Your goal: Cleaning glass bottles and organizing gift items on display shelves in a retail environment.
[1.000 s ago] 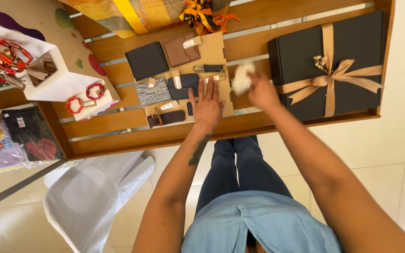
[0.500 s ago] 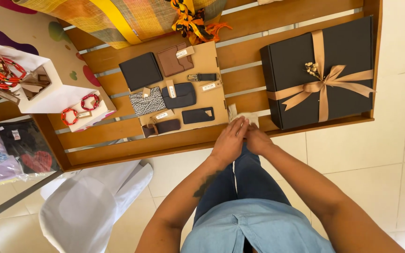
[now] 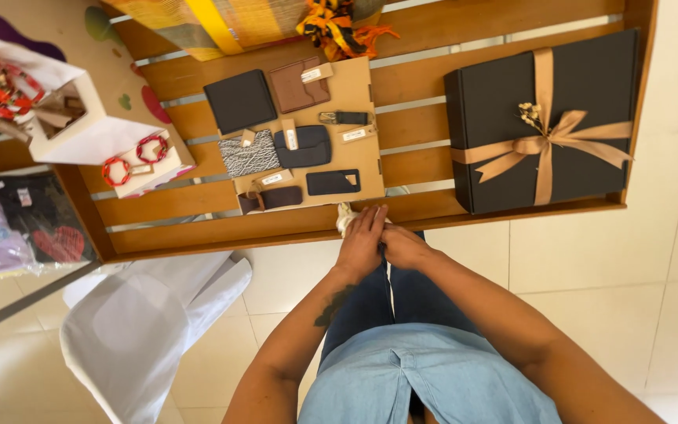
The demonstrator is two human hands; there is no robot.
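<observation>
My left hand [image 3: 361,245] and right hand [image 3: 403,246] meet at the slatted wooden counter [image 3: 198,224] edge; together their grip is clenched on a small pale cloth [image 3: 344,217], just below the card of leather wallets [image 3: 359,118]; I'm bunching it.

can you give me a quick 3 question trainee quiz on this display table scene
1. True or false: the black box is tied with a tan ribbon.
2. Multiple choice: the left hand and right hand are
A. far apart
B. together at the table's near edge, on a small pale wad
C. resting on the black box
3. Fill in: the wallets lie on a ____ card.

Key: 1 true; 2 B; 3 tan
</observation>
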